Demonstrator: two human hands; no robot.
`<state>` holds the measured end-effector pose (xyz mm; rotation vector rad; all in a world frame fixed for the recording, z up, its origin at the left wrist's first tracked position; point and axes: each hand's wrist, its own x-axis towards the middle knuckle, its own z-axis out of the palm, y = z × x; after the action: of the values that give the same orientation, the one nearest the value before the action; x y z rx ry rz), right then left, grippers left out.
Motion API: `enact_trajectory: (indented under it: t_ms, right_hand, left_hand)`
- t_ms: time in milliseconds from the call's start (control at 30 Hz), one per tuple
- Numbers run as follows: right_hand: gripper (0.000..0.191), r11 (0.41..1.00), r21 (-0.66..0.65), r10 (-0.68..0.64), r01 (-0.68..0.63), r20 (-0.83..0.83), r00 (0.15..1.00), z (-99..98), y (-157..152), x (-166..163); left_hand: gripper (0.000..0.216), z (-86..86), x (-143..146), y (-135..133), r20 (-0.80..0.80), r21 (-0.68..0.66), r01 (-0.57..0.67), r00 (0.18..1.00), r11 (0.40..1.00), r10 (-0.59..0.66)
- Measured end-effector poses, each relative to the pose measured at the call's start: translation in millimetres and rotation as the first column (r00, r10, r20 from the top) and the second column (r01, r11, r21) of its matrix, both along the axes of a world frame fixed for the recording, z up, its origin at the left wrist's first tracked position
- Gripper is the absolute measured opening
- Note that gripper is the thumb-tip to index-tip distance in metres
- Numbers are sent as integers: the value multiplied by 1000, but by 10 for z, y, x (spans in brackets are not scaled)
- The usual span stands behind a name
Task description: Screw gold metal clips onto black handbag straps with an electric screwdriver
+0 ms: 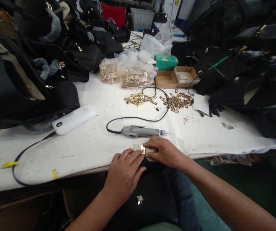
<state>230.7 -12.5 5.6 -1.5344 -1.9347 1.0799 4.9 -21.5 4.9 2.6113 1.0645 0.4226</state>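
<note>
- Both hands meet at the table (85,150) edge: right hand (163,150) with fingers pinched on a small gold clip (143,149), left hand (124,171) with fingers together, flat on a black bag (152,192) in the lap
- The clip sits between the fingertips, nearer the right hand, upright
- Just beyond, touching neither hand, an electric screwdriver (141,131) lies lengthwise left to right, bit pointing right
- Further back: loose gold clips (176,101), bagged clips (133,77), bags stacked either side
</note>
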Motion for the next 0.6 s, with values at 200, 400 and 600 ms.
enact_trajectory:
  t_ms: [200,400,600]
  right_hand:
    - [22,999,35,26,-27,24,999,18,4,-1]
    - [21,985,155,68,-74,44,997,30,-30,-6]
    - [31,901,395,-275,177,207,939,118,139,35]
  left_hand:
    - [36,90,46,10,-123,32,24,992,999,-20]
    - [37,34,47,33,-205,246,87,978,965,-36]
    - [40,-101,29,101,-202,389,138,977,911,-62]
